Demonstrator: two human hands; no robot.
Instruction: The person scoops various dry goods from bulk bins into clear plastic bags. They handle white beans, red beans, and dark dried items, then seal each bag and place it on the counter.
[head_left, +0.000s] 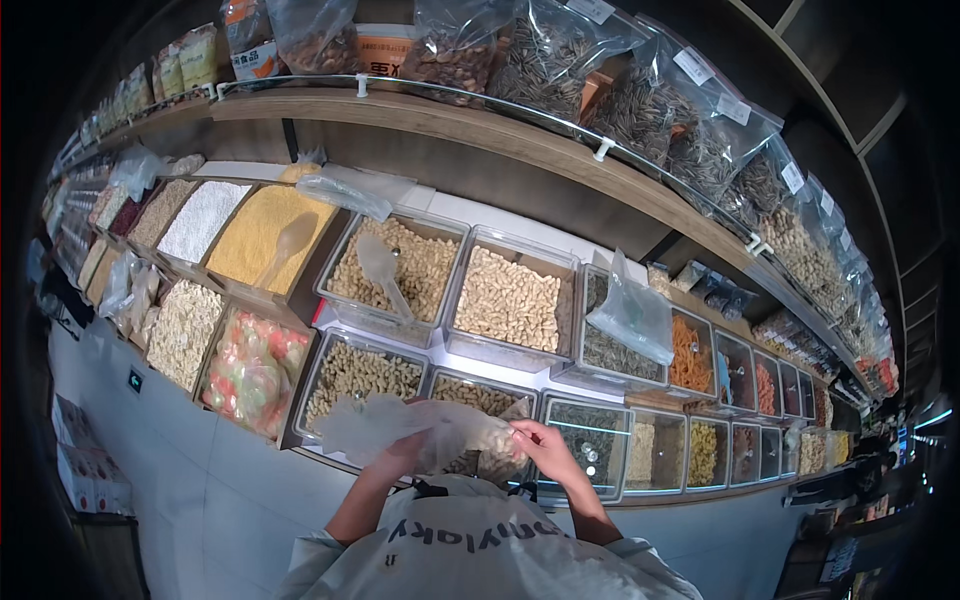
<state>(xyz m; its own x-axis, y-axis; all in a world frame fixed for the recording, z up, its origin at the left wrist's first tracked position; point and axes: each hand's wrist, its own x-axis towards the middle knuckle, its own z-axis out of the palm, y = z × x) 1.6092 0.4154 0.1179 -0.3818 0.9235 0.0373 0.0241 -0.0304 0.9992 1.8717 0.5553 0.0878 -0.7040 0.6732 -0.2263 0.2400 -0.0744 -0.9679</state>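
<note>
In front of my chest, a thin clear plastic bag (367, 427) stretches between both hands, with pale unshelled peanuts (499, 441) at its right end. My right hand (547, 450) pinches the bag's film beside these peanuts, thumb and fingers together. Cloudy film covers much of my left hand (403, 454), which holds the other side of the bag; its fingertips are hidden. Below the bag are two clear bins of peanuts, a left one (364, 371) and a right one (480, 396) partly blocked by the bag.
Behind stand more peanut bins (506, 300), one with a plastic scoop (382, 270). Yellow grain (262, 232) and wrapped sweets (251, 375) lie to the left. A lidded bin (589, 442) sits at right. Overhead runs a wooden shelf (450, 124) with bagged seeds and nuts.
</note>
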